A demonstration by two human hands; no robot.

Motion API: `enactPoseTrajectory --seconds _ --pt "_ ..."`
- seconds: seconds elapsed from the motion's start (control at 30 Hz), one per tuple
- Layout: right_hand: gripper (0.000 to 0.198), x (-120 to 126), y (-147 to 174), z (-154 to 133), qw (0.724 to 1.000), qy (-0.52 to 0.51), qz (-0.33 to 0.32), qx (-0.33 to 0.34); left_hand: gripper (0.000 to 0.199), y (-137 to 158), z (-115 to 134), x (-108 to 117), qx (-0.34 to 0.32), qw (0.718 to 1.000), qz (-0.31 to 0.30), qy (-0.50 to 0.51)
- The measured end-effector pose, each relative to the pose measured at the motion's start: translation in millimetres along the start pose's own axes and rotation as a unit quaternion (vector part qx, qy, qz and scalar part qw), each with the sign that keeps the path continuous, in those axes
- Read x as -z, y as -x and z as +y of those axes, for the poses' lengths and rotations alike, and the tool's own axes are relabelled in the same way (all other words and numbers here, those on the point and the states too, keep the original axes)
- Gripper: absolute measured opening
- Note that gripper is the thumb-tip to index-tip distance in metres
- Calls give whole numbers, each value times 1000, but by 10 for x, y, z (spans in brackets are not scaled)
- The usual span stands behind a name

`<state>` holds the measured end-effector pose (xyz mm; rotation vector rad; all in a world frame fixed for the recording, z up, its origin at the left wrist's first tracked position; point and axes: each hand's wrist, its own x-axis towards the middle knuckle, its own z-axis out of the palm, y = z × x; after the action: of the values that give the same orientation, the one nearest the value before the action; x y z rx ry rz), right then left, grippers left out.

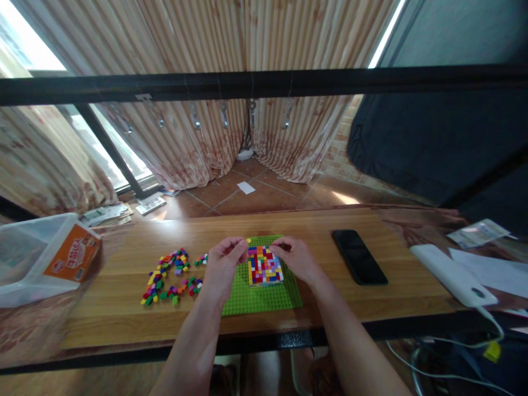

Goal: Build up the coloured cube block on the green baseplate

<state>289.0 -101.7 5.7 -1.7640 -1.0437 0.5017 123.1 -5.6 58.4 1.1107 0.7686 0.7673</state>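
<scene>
A green studded baseplate (264,302) lies on the wooden board, and on it stands a square block of small multicoloured bricks (265,268). My left hand (225,261) is closed in a pinch at the block's far left corner, with a small yellow brick (248,241) at its fingertips. At the far right corner, my right hand (295,256) has its thumb and forefinger drawn together, touching or just over the top bricks. Whatever those right fingers hold is too small to make out. Loose coloured bricks (178,261) are scattered left of my left hand, some partly behind it.
A black phone (358,257) lies right of the baseplate. Farther right are a white power strip (454,275) with a cable and some papers (490,269). A clear plastic box (37,258) with an orange label stands at the left. A dark bar (264,83) crosses beyond the table.
</scene>
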Motion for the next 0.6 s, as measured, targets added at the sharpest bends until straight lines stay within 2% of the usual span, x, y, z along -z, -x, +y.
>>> enactPoseTrajectory --seconds 0.6 --pt "14 -39 -15 1 1000 7 17 -2 28 16 -25 -43 7 999 -6 -31"
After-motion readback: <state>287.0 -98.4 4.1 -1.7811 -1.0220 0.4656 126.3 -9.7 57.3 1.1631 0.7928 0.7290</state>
